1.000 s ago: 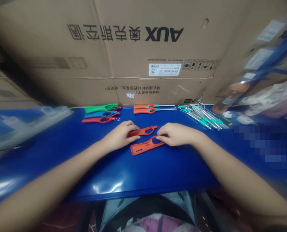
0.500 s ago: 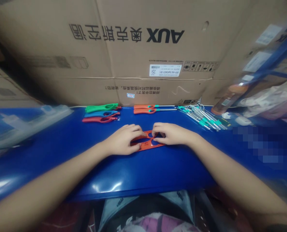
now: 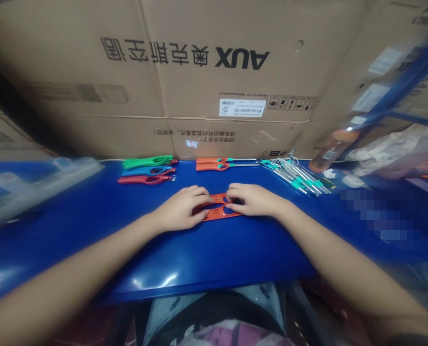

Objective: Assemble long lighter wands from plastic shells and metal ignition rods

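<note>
2 orange handle halves [image 3: 217, 213] side by side on the blue table [image 3: 217, 259]. Left hand [image 3: 183, 209] curled, gripping across both bodies; right hand [image 3: 255, 199] pinching their looped ends, apparently keeping them aligned. Beyond: coloured handles [image 3: 133, 171], metal rods [image 3: 296, 173], seemingly grouped by kind.

A makeshift workshop corner, by the look of it.
A blue-covered table [image 3: 221, 254] spans the frame, with a big cardboard carton [image 3: 185, 96], its AUX lettering [image 3: 242, 58] upside down, standing like a wall across the top. Laid out by kind along the far edge are coloured handles [image 3: 139, 171] left of centre, orange-handled rods [image 3: 210, 167] at centre and loose metal rods [image 3: 296, 176] right of centre.
</note>
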`<action>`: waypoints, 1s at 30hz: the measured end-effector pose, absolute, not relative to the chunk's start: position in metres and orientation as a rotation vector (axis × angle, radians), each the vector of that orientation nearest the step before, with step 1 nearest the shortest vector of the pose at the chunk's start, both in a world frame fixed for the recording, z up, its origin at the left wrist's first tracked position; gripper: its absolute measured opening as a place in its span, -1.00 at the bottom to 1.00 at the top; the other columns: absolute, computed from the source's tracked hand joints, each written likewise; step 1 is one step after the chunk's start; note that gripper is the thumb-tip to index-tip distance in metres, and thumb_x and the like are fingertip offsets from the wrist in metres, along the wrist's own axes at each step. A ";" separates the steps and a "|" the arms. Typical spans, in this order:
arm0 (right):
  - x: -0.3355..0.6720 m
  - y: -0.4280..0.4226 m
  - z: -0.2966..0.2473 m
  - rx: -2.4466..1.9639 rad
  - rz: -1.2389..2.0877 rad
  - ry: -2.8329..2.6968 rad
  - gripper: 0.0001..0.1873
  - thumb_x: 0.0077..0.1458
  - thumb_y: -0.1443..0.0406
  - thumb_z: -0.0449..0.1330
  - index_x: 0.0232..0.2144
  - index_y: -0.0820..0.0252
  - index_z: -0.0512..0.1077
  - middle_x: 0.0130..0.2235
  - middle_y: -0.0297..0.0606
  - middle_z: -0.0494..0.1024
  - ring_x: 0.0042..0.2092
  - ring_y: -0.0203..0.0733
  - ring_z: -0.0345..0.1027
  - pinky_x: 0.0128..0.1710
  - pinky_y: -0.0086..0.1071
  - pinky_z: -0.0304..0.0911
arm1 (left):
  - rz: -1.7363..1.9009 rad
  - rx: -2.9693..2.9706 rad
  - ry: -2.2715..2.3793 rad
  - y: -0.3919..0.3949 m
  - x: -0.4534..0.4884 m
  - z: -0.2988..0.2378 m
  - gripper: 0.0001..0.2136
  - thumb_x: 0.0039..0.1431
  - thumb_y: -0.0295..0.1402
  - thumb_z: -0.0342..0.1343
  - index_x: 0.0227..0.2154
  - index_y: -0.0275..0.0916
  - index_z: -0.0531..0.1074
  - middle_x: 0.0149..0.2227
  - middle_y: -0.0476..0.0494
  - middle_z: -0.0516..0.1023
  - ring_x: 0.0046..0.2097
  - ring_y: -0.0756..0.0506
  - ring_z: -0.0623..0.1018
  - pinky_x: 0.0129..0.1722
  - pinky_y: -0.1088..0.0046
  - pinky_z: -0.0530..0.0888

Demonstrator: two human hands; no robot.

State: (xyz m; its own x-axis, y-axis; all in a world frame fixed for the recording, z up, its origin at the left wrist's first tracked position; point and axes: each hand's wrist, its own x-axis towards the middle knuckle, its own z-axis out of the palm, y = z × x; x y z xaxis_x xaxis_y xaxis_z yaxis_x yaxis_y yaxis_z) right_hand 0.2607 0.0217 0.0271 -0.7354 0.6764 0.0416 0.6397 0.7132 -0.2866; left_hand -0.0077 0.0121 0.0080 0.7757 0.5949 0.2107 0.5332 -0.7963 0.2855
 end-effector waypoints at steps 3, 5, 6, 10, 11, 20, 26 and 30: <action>0.264 0.024 0.024 -1.052 0.435 -2.741 -0.87 0.28 0.23 0.20 -0.26 0.18 0.45 -0.20 -0.28 0.46 -0.32 -0.29 0.28 -0.33 -0.42 0.10 | 0.437 2.756 0.911 0.013 -0.007 0.006 -0.68 0.32 -0.34 0.07 0.10 -0.15 0.47 0.05 -0.19 0.50 0.08 -0.20 0.47 0.09 0.21 0.40; 0.266 0.025 0.022 -1.042 0.455 -2.720 -0.88 0.27 0.23 0.21 -0.25 0.18 0.45 -0.19 -0.27 0.47 -0.31 -0.28 0.29 -0.32 -0.42 0.12 | 0.430 2.758 0.931 0.014 -0.007 0.005 -0.68 0.33 -0.32 0.06 0.11 -0.14 0.47 0.06 -0.19 0.49 0.08 -0.21 0.47 0.09 0.19 0.40; 0.267 0.025 0.021 -1.034 0.457 -2.713 -0.88 0.27 0.23 0.21 -0.23 0.18 0.46 -0.18 -0.27 0.48 -0.30 -0.28 0.30 -0.32 -0.41 0.13 | 0.424 2.759 0.939 0.014 -0.007 0.005 -0.68 0.33 -0.31 0.06 0.11 -0.13 0.47 0.06 -0.19 0.48 0.08 -0.22 0.47 0.08 0.18 0.39; 0.266 0.025 0.016 -0.982 0.418 -2.704 -0.87 0.30 0.26 0.17 -0.16 0.16 0.49 -0.14 -0.25 0.51 -0.24 -0.24 0.35 -0.27 -0.40 0.17 | 0.448 2.759 0.958 0.017 -0.010 0.004 -0.66 0.33 -0.27 0.07 0.13 -0.10 0.46 0.06 -0.19 0.48 0.06 -0.23 0.47 0.07 0.15 0.39; 0.265 0.025 0.015 -0.977 0.403 -2.702 -0.87 0.30 0.27 0.17 -0.16 0.16 0.49 -0.15 -0.24 0.51 -0.24 -0.23 0.36 -0.26 -0.40 0.18 | 0.470 2.755 0.960 0.018 -0.010 0.004 -0.66 0.32 -0.27 0.07 0.13 -0.09 0.46 0.06 -0.19 0.49 0.06 -0.23 0.47 0.08 0.15 0.39; 0.263 0.025 0.013 -0.972 0.383 -2.668 -0.89 0.29 0.30 0.18 -0.17 0.15 0.50 -0.15 -0.24 0.54 -0.23 -0.23 0.39 -0.26 -0.40 0.20 | 0.567 2.746 0.744 0.020 -0.010 -0.001 -0.67 0.39 -0.22 0.05 0.14 -0.11 0.46 0.19 -0.21 0.50 0.21 -0.22 0.46 0.26 0.13 0.33; 0.263 0.026 0.014 -0.931 0.370 -2.664 -0.82 0.32 0.21 0.16 -0.12 0.11 0.51 -0.08 -0.25 0.55 -0.15 -0.22 0.44 -0.22 -0.39 0.25 | 0.484 2.725 0.638 0.019 -0.009 -0.001 -0.63 0.38 -0.26 0.07 0.21 -0.07 0.43 0.26 -0.20 0.45 0.27 -0.22 0.44 0.30 0.10 0.36; 0.289 0.041 0.028 -1.490 0.061 -2.383 -0.68 0.36 0.13 0.05 0.00 0.12 0.47 0.04 -0.11 0.52 0.06 -0.03 0.42 -0.03 -0.27 0.30 | 0.511 2.714 0.661 0.020 -0.009 -0.002 -0.63 0.38 -0.25 0.07 0.20 -0.08 0.45 0.25 -0.20 0.47 0.26 -0.23 0.46 0.29 0.10 0.39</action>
